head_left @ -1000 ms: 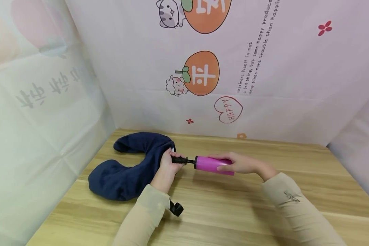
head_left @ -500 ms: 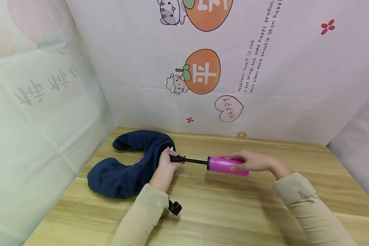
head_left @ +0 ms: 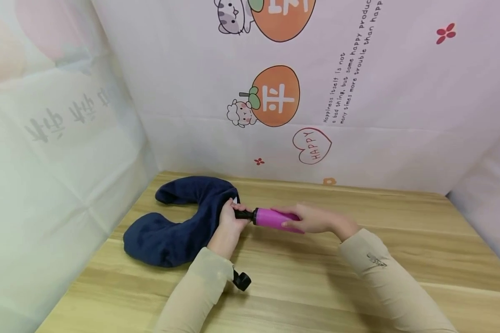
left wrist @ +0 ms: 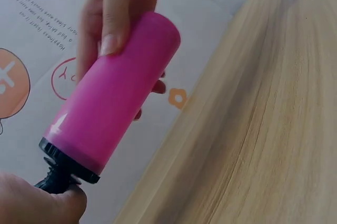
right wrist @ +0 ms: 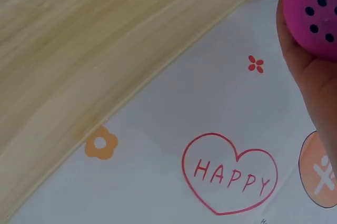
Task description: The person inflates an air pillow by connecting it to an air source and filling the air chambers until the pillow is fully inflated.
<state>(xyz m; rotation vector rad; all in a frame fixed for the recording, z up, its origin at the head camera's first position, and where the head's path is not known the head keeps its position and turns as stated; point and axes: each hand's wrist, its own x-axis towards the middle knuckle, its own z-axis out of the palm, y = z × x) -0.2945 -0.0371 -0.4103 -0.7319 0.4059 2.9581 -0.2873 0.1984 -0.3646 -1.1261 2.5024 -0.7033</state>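
Observation:
In the head view my left hand [head_left: 232, 222] grips the black handle [head_left: 244, 214] of a pump, right beside a navy U-shaped pillow [head_left: 183, 240]. My right hand [head_left: 312, 218] is wrapped round the pump's pink barrel [head_left: 271, 218], whose black collar is up close to the handle. The left wrist view shows the pink barrel [left wrist: 113, 92] between the right hand's fingers and the left hand [left wrist: 42, 203] at the handle. In the right wrist view the barrel's round end [right wrist: 316, 16] has several dark holes. What the left fingers touch on the pillow is hidden.
The wooden table [head_left: 358, 286] extends in front and to the right. A printed white cloth [head_left: 191, 83] hangs behind it and at both sides. A black device [head_left: 241, 280] sticks out by the left sleeve.
The right hand first drew the pink barrel to the right, baring the black rod, then pushed it back left against the handle. The left hand and pillow have hardly moved.

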